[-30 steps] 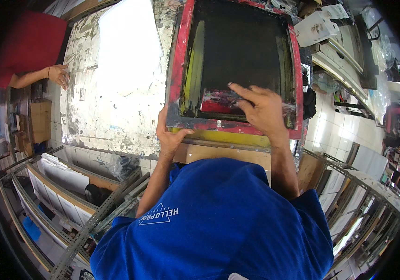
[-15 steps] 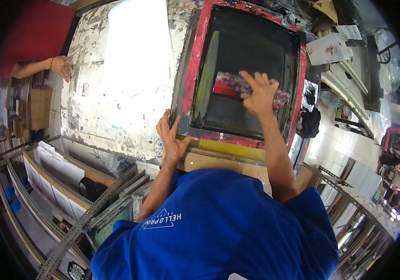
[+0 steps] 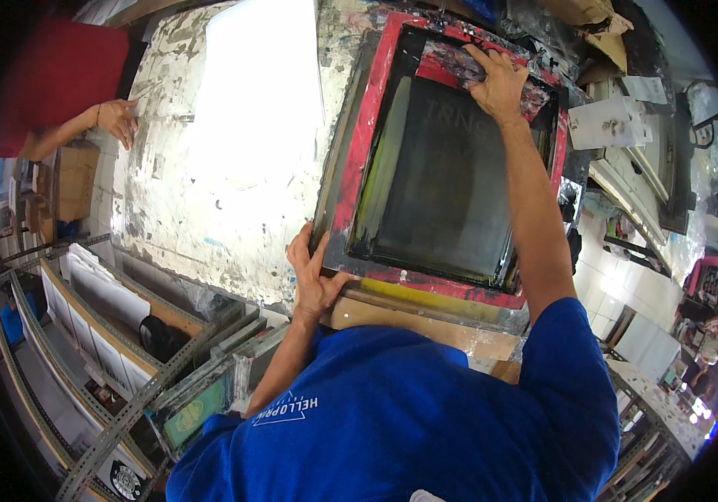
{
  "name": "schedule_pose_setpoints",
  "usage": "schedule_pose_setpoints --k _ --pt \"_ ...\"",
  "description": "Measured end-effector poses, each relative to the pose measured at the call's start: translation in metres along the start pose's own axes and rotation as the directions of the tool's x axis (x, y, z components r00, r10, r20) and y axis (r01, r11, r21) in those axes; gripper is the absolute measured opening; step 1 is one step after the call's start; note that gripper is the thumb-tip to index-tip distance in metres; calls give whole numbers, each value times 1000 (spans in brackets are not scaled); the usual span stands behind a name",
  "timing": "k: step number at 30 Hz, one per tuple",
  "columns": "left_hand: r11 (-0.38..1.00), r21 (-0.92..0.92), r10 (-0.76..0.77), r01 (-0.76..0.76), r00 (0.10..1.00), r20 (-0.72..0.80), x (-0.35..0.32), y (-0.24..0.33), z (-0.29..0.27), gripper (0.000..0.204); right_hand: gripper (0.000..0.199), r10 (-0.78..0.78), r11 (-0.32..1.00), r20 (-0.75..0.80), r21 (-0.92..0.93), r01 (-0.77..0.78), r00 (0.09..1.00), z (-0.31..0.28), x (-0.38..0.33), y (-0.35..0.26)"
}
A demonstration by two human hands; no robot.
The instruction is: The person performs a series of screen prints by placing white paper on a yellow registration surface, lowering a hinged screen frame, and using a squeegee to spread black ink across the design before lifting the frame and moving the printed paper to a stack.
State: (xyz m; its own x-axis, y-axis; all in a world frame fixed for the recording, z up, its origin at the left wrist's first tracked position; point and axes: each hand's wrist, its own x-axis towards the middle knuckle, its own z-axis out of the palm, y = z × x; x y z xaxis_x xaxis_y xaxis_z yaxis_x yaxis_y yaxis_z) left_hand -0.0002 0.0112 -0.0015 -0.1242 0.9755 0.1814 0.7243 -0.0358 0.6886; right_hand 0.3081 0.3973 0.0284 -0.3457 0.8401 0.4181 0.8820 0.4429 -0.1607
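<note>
A screen printing frame (image 3: 361,142) with red, ink-stained sides lies on the work table (image 3: 154,201). Its dark mesh (image 3: 443,201) is smeared with black ink, and faint lettering shows in it. At the frame's far end my right hand (image 3: 500,88) grips a squeegee (image 3: 443,65), red and crusted with ink, that lies across the mesh. Thumb and fingers of my left hand (image 3: 315,276) straddle the frame's near left corner and hold it.
White sheet material (image 3: 258,109) lies on the table left of the frame. Beyond it stands a person in red, one hand (image 3: 115,121) over the table edge. Racks (image 3: 125,335) with boards are at the lower left. A white plastic container (image 3: 606,124) sits to the right.
My right hand has pushed the squeegee from the middle of the mesh to its far end. My left hand stays at the corner. The view has shifted slightly.
</note>
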Motion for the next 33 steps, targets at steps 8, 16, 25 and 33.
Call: schedule_pose_setpoints --k 8,16,25,33 --pt "999 -54 5 -6 1000 -11 -4 -2 0 98 61 -68 995 -28 73 70 997 14 41 37" --pt "995 -79 -59 60 998 16 -10 -5 0 100 64 271 901 168 301 -311 948 -41 31 30" --pt "960 -279 -9 -33 989 -148 -10 3 3 104 71 266 605 201 727 -326 943 -147 -103 -64" --pt "863 -461 -10 -206 906 -423 54 72 -27 115 67 107 984 309 101 -144 945 -289 -132 -190"
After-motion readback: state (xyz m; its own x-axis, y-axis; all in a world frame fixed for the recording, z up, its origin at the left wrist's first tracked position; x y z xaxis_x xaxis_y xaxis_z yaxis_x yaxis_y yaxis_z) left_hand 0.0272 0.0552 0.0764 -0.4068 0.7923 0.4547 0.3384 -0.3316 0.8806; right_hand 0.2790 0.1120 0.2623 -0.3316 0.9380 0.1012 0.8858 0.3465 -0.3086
